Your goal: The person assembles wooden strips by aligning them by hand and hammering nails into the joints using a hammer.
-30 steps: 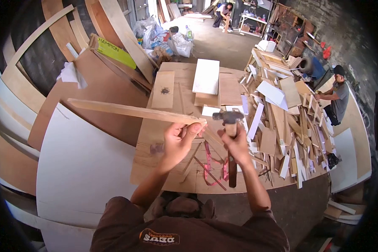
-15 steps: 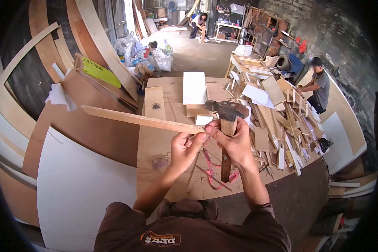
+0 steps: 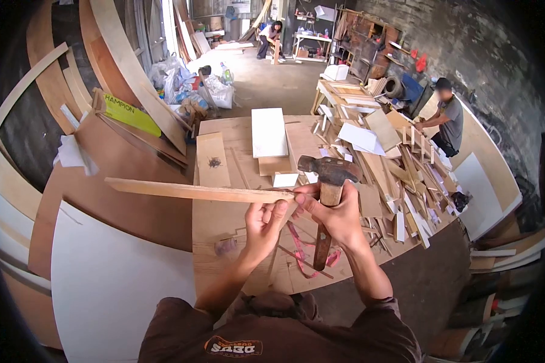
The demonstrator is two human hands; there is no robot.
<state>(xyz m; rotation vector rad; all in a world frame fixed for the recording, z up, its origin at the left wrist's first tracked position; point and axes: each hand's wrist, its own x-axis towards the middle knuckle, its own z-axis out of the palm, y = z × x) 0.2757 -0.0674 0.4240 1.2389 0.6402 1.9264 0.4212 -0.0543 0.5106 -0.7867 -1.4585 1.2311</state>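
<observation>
My left hand (image 3: pixel 265 227) grips a long thin wooden strip (image 3: pixel 191 191) near its right end, thumb on the near side; the strip points left across the table. My right hand (image 3: pixel 339 218) is closed round the wooden handle of a hammer (image 3: pixel 328 172), which stands upright with its dark head on top. The right thumb and fingertips meet at the strip's right end; whether they pinch something small there is too fine to tell. Beneath the hands, a pink strap or tape (image 3: pixel 299 248) lies on the wooden table (image 3: pixel 224 266) beside thin sticks.
A white box-like piece (image 3: pixel 269 133) and a board with a small dark pile of nails (image 3: pixel 214 162) lie farther back. Piled wood offcuts (image 3: pixel 387 172) cover the table's right side, with a co-worker (image 3: pixel 447 118) behind. Large panels (image 3: pixel 121 272) lean at left. Another person (image 3: pixel 269 41) crouches far back.
The strip's left end has dropped a little, so it lies closer to level. Both hands and the hammer are slightly lower, and the whole view has shifted a bit.
</observation>
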